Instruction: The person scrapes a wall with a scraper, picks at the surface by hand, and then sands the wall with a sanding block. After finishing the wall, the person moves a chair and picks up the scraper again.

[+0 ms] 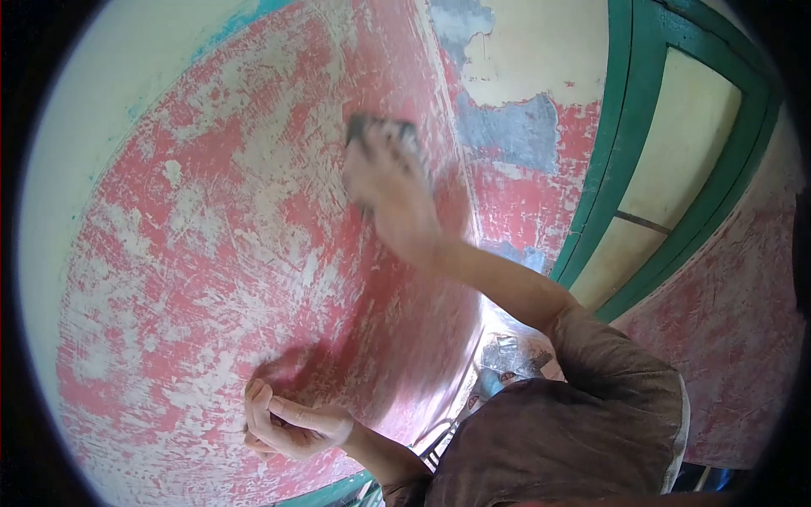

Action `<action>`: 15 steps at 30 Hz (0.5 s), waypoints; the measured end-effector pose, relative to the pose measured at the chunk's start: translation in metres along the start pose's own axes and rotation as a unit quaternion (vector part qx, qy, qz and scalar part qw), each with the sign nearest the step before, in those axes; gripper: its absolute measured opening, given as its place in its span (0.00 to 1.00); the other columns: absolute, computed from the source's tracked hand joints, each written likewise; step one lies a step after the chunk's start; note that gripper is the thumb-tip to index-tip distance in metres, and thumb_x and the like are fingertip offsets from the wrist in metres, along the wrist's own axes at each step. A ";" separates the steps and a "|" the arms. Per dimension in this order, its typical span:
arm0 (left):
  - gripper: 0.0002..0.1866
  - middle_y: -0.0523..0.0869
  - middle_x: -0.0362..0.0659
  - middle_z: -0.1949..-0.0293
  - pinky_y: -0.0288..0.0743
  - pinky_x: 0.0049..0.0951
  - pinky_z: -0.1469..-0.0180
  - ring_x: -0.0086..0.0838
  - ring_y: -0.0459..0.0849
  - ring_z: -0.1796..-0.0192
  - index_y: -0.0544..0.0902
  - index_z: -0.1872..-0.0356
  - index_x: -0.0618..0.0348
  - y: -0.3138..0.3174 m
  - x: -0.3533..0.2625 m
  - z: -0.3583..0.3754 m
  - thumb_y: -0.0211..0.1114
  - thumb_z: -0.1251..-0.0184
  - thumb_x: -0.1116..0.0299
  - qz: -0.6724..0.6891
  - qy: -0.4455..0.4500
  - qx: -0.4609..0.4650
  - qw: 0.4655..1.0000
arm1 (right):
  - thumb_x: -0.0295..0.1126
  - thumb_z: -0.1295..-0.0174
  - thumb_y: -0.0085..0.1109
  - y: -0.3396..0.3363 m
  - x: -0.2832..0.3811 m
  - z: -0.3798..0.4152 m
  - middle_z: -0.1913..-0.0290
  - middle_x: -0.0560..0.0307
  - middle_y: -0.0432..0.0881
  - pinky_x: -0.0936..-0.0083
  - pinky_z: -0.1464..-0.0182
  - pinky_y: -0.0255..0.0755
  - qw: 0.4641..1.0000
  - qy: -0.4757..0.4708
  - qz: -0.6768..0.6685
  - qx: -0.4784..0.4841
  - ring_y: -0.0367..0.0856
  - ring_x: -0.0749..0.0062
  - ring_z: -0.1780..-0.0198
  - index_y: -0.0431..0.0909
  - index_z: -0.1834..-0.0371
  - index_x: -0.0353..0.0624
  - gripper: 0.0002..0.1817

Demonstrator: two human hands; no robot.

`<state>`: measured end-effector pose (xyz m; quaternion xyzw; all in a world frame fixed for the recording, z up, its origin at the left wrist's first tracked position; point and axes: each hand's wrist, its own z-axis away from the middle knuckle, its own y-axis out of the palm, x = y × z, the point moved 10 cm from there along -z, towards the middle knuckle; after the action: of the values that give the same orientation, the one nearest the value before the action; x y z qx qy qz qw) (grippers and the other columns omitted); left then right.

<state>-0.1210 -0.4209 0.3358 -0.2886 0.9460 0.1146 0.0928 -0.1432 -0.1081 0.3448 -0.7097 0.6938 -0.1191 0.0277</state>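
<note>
Grey pad blurred under right hand

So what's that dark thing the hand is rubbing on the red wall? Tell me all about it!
The dark pad is a small, flat, greyish-black piece, maybe sandpaper or a sanding block; it is too blurred to tell which. The right hand presses it flat against the red wall, high up, fingers spread over its back. Only its top edge and corners peek out. The paint around it is scuffed white.
</note>
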 end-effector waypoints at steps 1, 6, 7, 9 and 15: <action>0.12 0.93 0.42 0.57 0.57 0.31 0.48 0.25 0.74 0.58 0.88 0.56 0.60 0.000 -0.002 0.000 0.58 0.22 0.67 0.003 0.006 0.000 1.000 | 0.19 0.37 0.58 0.001 -0.005 0.003 0.30 0.47 0.81 0.42 0.20 0.53 1.000 0.002 0.003 -0.002 0.66 0.48 0.18 0.84 0.41 0.40 0.20; 0.12 0.93 0.42 0.57 0.57 0.31 0.48 0.25 0.75 0.60 0.88 0.57 0.60 -0.002 -0.006 -0.002 0.58 0.21 0.67 -0.024 0.020 0.012 0.999 | 0.18 0.36 0.56 -0.019 -0.060 -0.025 0.25 0.49 0.77 0.40 0.19 0.54 0.999 0.045 0.017 0.000 0.69 0.44 0.20 0.84 0.40 0.42 0.21; 0.12 0.93 0.42 0.57 0.57 0.31 0.48 0.25 0.74 0.60 0.88 0.57 0.60 -0.002 -0.002 0.000 0.58 0.21 0.66 -0.023 0.009 0.008 1.000 | 0.18 0.35 0.55 -0.025 -0.065 -0.022 0.24 0.51 0.77 0.39 0.19 0.53 0.996 0.049 0.010 -0.074 0.70 0.44 0.21 0.84 0.40 0.44 0.21; 0.13 0.93 0.42 0.57 0.56 0.32 0.48 0.24 0.74 0.61 0.88 0.56 0.60 0.000 0.001 -0.001 0.58 0.21 0.65 -0.016 0.001 0.000 1.000 | 0.17 0.36 0.55 -0.018 -0.022 -0.017 0.25 0.49 0.78 0.39 0.20 0.53 0.997 0.037 -0.022 -0.057 0.69 0.42 0.21 0.84 0.40 0.44 0.22; 0.12 0.93 0.41 0.57 0.57 0.31 0.48 0.24 0.73 0.61 0.89 0.55 0.61 -0.001 -0.006 -0.002 0.59 0.20 0.66 -0.022 0.022 0.014 0.999 | 0.16 0.36 0.53 -0.027 -0.023 -0.020 0.28 0.40 0.78 0.44 0.20 0.54 0.998 -0.055 -0.005 0.003 0.65 0.38 0.19 0.81 0.36 0.39 0.24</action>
<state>-0.1157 -0.4185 0.3393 -0.3108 0.9427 0.0930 0.0779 -0.1207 -0.0819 0.3671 -0.7185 0.6874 -0.0818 0.0673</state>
